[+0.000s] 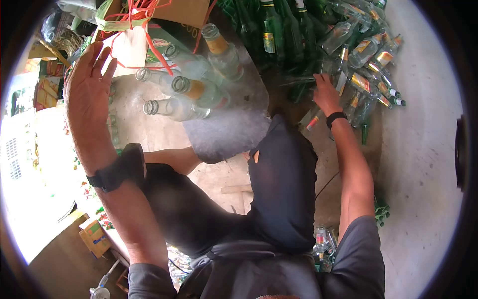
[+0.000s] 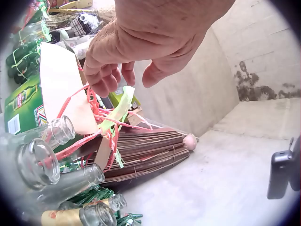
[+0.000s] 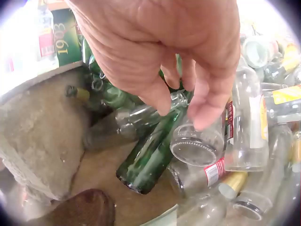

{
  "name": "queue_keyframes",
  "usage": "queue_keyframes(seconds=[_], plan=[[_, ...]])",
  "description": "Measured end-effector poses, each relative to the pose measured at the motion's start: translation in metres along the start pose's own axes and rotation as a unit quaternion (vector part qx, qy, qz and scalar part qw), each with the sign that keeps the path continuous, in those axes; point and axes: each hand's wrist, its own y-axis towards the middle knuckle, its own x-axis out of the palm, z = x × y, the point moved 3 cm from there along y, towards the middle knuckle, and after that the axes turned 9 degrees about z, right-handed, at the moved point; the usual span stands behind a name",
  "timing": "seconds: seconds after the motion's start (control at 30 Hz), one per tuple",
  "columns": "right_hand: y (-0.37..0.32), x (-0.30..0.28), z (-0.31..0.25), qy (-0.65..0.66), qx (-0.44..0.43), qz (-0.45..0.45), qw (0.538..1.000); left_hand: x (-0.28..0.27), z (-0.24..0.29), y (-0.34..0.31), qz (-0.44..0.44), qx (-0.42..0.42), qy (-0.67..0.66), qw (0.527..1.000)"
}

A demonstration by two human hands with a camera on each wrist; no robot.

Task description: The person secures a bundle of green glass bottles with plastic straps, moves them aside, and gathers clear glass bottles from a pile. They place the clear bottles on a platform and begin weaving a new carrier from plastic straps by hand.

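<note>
My right hand (image 1: 327,94) reaches down into a heap of glass bottles at the upper right of the head view. In the right wrist view its thumb and fingers pinch the neck of a clear glass bottle (image 3: 136,120), which lies on its side. A green bottle (image 3: 146,167) lies under that neck, and another clear bottle (image 3: 197,146) sits just below the fingertips. My left hand (image 1: 92,94) is raised with loosely extended fingers and nothing in it. Red plastic ribbon (image 2: 96,110) and a pale green strip (image 2: 123,106) hang beyond it in the left wrist view.
Several clear bottles (image 1: 199,92) stand on a grey slab (image 1: 219,139) before my knees. Green bottles (image 1: 271,32) crowd the back beside loose labelled bottles (image 1: 366,50). A green carton (image 2: 23,103) and stacked flat cardboard (image 2: 141,153) are at the left. A wall (image 1: 423,149) borders the right.
</note>
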Motion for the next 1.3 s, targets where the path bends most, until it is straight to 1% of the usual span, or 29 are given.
queue_keyframes(seconds=[0.03, 0.07, 0.1, 0.13, 0.17, 0.2, 0.23, 0.33, 0.37, 0.4, 0.43, 0.5, 0.53, 0.57, 0.6, 0.63, 0.7, 0.77, 0.83, 0.87, 0.9, 0.93, 1.03, 1.07, 1.1, 1.13, 1.17, 1.2, 1.3], plan=[[0.002, 0.006, 0.002, -0.006, -0.012, -0.015, 1.000, -0.005, -0.002, 0.001, 0.000, -0.001, 0.003, 1.000], [0.004, 0.014, 0.006, -0.005, -0.011, -0.015, 1.000, -0.010, -0.003, 0.002, -0.051, 0.014, 0.009, 0.999], [0.008, 0.022, 0.010, -0.042, -0.021, -0.024, 0.999, -0.013, -0.003, 0.004, -0.102, 0.030, 0.016, 0.994], [0.012, 0.026, 0.009, -0.079, -0.031, -0.033, 0.996, -0.015, -0.003, 0.005, -0.103, 0.030, 0.017, 0.994], [0.014, 0.029, 0.008, -0.078, -0.031, -0.033, 0.996, -0.016, -0.002, 0.007, -0.108, 0.027, 0.023, 0.994], [0.017, 0.035, 0.008, -0.090, -0.013, -0.071, 0.993, -0.017, -0.003, 0.009, -0.112, 0.025, 0.029, 0.993], [0.018, 0.038, 0.008, -0.103, 0.005, -0.108, 0.989, -0.016, -0.003, 0.009, -0.112, 0.025, 0.030, 0.993], [0.020, 0.037, 0.006, -0.103, -0.014, -0.109, 0.989, -0.009, -0.001, 0.008, -0.078, 0.003, 0.018, 0.997], [0.019, 0.035, 0.008, -0.103, -0.014, -0.110, 0.988, -0.004, 0.001, 0.005, -0.049, -0.002, 0.026, 0.998], [0.018, 0.032, 0.009, -0.085, -0.043, -0.112, 0.989, 0.000, 0.002, 0.002, -0.020, -0.006, 0.033, 0.999], [0.017, 0.027, 0.007, -0.068, -0.072, -0.114, 0.988, 0.005, 0.003, 0.000, -0.020, -0.006, 0.033, 0.999], [0.010, 0.017, 0.000, -0.049, -0.087, -0.124, 0.987, 0.008, 0.004, -0.002, 0.008, -0.014, 0.036, 0.999], [0.006, 0.011, -0.007, -0.029, -0.102, -0.133, 0.985, 0.005, 0.004, -0.002, 0.008, -0.013, 0.036, 0.999], [0.002, 0.004, -0.017, -0.030, -0.103, -0.131, 0.986, 0.002, 0.003, -0.003, -0.022, -0.007, 0.015, 1.000], [-0.003, -0.002, -0.026, -0.014, -0.084, -0.131, 0.988, 0.000, 0.003, -0.004, -0.052, 0.000, -0.006, 0.999], [-0.008, -0.008, -0.035, 0.001, -0.063, -0.132, 0.989, 0.000, 0.003, -0.005, -0.053, 0.002, -0.008, 0.999], [-0.014, -0.012, -0.048, -0.010, -0.058, -0.123, 0.991, 0.002, 0.003, -0.005, -0.033, 0.011, 0.000, 0.999], [-0.021, -0.012, -0.055, 0.065, -0.021, -0.077, 0.995, 0.003, 0.002, -0.005, -0.025, 0.012, -0.001, 1.000], [-0.026, -0.018, -0.061, 0.070, -0.007, -0.060, 0.996, 0.006, 0.002, -0.005, -0.014, 0.013, -0.003, 1.000], [-0.029, -0.021, -0.067, 0.076, 0.008, -0.046, 0.996, 0.008, 0.001, -0.006, -0.008, 0.001, -0.001, 1.000], [-0.031, -0.025, -0.072, 0.080, 0.001, -0.048, 0.996, 0.006, 0.002, -0.004, 0.000, -0.012, 0.001, 1.000], [-0.033, -0.030, -0.073, 0.071, 0.002, -0.044, 0.997, -0.005, -0.004, 0.003, -0.084, 0.013, -0.027, 0.996], [-0.036, -0.063, -0.086, 0.076, -0.016, -0.042, 0.996, 0.001, -0.006, -0.003, -0.042, 0.008, -0.027, 0.999], [-0.038, -0.075, -0.088, 0.081, -0.004, -0.046, 0.996, 0.003, -0.005, -0.006, -0.038, 0.009, -0.017, 0.999], [-0.037, -0.087, -0.091, 0.085, 0.008, -0.049, 0.995, -0.011, -0.008, 0.009, -0.061, -0.010, -0.047, 0.997], [-0.036, -0.100, -0.095, 0.086, 0.000, -0.050, 0.995, -0.013, -0.008, 0.010, -0.052, -0.003, -0.040, 0.998], [-0.034, -0.113, -0.099, 0.071, -0.005, -0.051, 0.996, -0.007, -0.007, 0.004, -0.045, 0.003, -0.035, 0.998], [-0.032, -0.127, -0.103, 0.055, -0.010, -0.051, 0.997, -0.002, -0.006, -0.001, -0.005, -0.002, -0.016, 1.000], [-0.023, -0.172, -0.131, 0.021, -0.046, -0.051, 0.997, -0.001, -0.005, -0.005, -0.006, -0.009, -0.034, 0.999]])
